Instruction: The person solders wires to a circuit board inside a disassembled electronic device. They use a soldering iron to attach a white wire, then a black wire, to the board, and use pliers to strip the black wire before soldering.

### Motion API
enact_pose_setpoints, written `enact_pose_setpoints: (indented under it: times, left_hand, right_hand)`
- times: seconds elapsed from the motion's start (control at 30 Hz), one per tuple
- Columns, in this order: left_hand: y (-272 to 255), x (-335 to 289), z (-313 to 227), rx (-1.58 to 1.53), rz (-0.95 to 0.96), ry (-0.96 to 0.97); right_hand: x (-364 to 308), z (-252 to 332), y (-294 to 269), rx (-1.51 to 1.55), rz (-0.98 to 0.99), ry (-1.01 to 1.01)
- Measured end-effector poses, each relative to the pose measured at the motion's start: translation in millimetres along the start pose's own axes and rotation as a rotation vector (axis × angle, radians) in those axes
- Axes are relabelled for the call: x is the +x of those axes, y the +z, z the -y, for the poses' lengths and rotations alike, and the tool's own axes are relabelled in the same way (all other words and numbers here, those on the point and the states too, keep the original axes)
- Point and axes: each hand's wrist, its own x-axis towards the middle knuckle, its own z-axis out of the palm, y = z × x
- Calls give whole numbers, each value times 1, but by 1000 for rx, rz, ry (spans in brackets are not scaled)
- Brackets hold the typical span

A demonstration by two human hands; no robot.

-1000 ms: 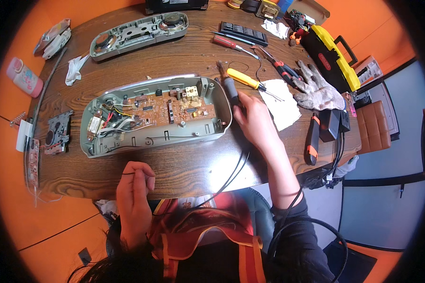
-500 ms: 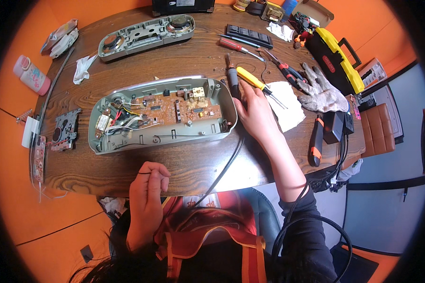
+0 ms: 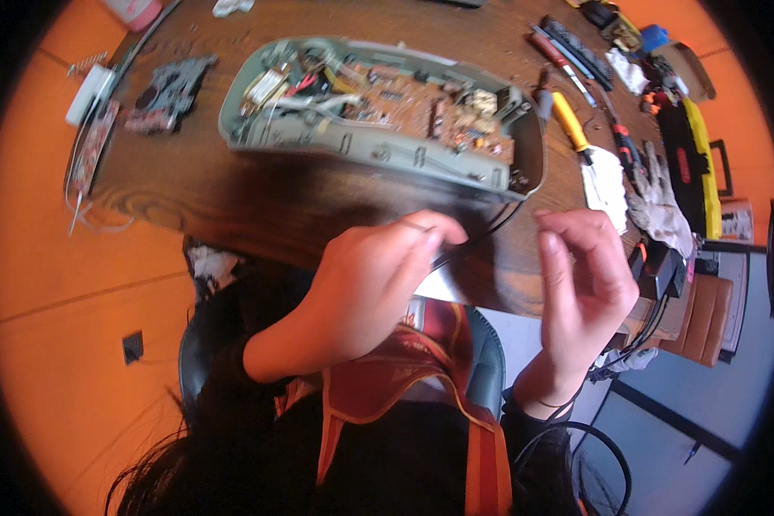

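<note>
My left hand (image 3: 365, 279) is raised in front of the table's near edge, its fingers pinched together. A thin dark wire (image 3: 415, 226) crosses those fingers. To its right, my right hand (image 3: 586, 279) hovers with curled fingers, thumb and index tips apart, and nothing visible between them. Beyond both hands lies a grey-green plastic housing (image 3: 365, 155) holding a brown circuit board (image 3: 404, 107) and coloured wires. A black cable (image 3: 494, 225) runs from near the housing's right end toward the gap between my hands. Slight motion blur softens the picture.
Right of the housing lie a yellow-handled screwdriver (image 3: 569, 120), white paper (image 3: 606, 189), a grey work glove (image 3: 660, 202), pliers (image 3: 625, 150) and a black-and-yellow toolbox (image 3: 692, 168). A removed mechanism (image 3: 168, 90) lies left. Black cable (image 3: 615, 447) loops by my right forearm.
My right hand has left the tool handles beside the housing and come back toward me. My left hand has moved right and up, nearer to it. The view has shifted and tilted.
</note>
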Motion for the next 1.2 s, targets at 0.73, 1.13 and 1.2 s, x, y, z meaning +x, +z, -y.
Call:
enact_pose_setpoints:
  times: [0.73,1.13,1.2]
  left_hand:
    - [-16,-9,-10,15,-121,255]
    - [-14,-3,-5,-633,61,-72]
    - [-13,-2,-4,-686,51,-93]
  right_hand:
    - [-28,9,43,1061,93,490]
    - [-30,14,46,1397,240,805]
    - [-30,11,48,1451,270,790]
